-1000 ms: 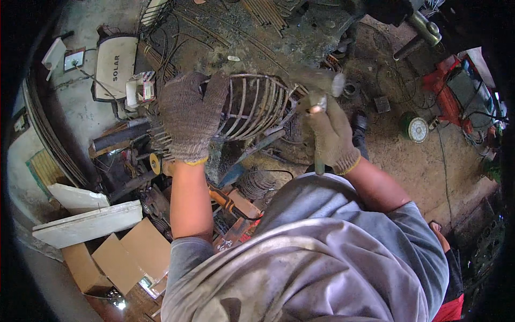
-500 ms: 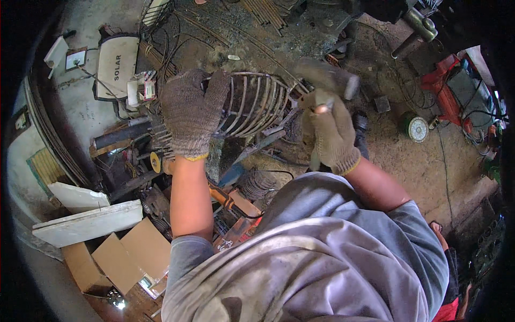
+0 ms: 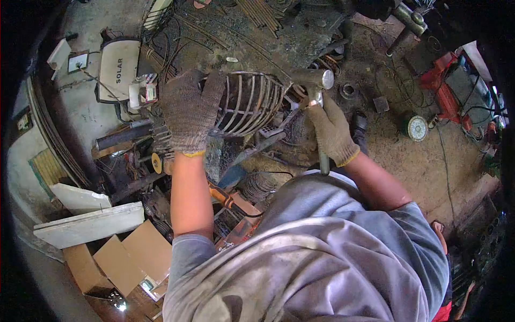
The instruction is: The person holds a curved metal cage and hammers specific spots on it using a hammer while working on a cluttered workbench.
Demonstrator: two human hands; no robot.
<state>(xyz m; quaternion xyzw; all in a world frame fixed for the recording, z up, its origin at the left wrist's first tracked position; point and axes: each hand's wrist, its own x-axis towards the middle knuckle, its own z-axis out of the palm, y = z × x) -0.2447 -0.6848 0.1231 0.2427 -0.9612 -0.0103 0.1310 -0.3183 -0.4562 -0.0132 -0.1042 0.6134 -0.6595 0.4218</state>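
Note:
A basket-like cage of bent metal rods [image 3: 252,102] lies on its side in front of me. My left hand [image 3: 190,110], in a brown knit glove with a yellow cuff, grips the cage at its left end; its fingertips are partly hidden. At the cage's right end, the head of a hammer [image 3: 316,79] is against or just above the rods; I cannot tell if it touches. My right hand [image 3: 333,131], gloved the same way, is wrapped round the hammer's handle, whose lower end sticks out below the fist.
An orange power tool [image 3: 221,196] lies below the cage, near a coil of wire [image 3: 260,185]. Cardboard boxes [image 3: 131,252] and white slabs [image 3: 91,222] stand at lower left. A red machine [image 3: 442,80] sits at far right, beside a round can [image 3: 417,129]. Steel rods [image 3: 260,16] lie at the far side.
The hammer head, blurred and farther right before, has come left onto or close to the cage's right end. My left hand has stayed nearly where it was on the cage.

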